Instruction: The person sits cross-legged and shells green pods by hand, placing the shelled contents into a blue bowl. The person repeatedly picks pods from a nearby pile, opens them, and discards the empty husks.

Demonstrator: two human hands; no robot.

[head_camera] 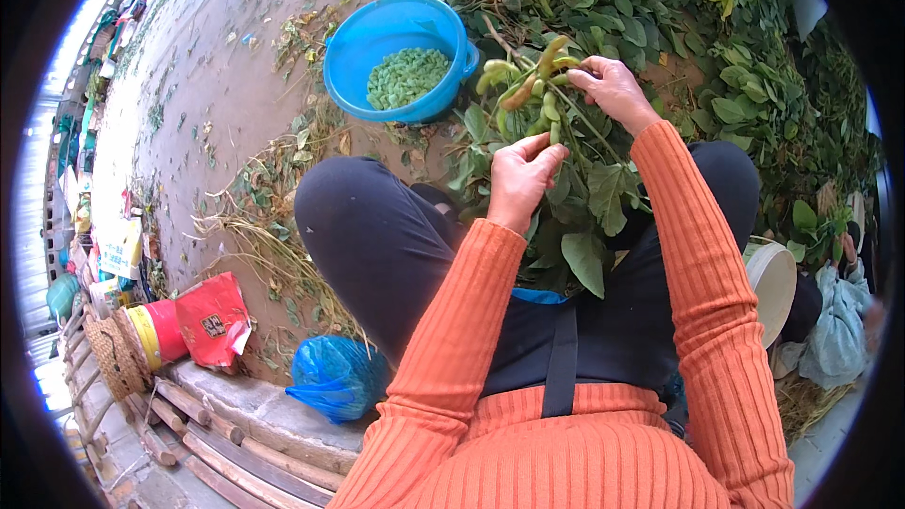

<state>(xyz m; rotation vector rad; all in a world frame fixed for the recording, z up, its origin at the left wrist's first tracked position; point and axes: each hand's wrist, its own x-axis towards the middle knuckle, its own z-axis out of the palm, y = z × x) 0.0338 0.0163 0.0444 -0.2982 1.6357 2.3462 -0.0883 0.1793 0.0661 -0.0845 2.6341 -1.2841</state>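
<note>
A cut soybean plant point(601, 187) with leaves and several green and brownish pods point(548, 95) lies across my lap. My left hand point(527, 173) pinches a green pod at the lower side of the cluster between thumb and fingers. At the upper right of the cluster, my right hand point(611, 88) has its fingertips closed on a pod. Beyond my knees stands a blue plastic basin point(346, 49), its bottom partly covered with shelled green soybeans point(408, 78).
Piled soybean plants point(749, 49) fill the upper right. Dry stalks point(283, 254) litter the floor. By the ledge are a blue plastic bag point(336, 375), a red bag point(212, 318) and wooden poles point(247, 463). At right are a white bucket point(771, 290) and partly visible person's hand point(848, 247).
</note>
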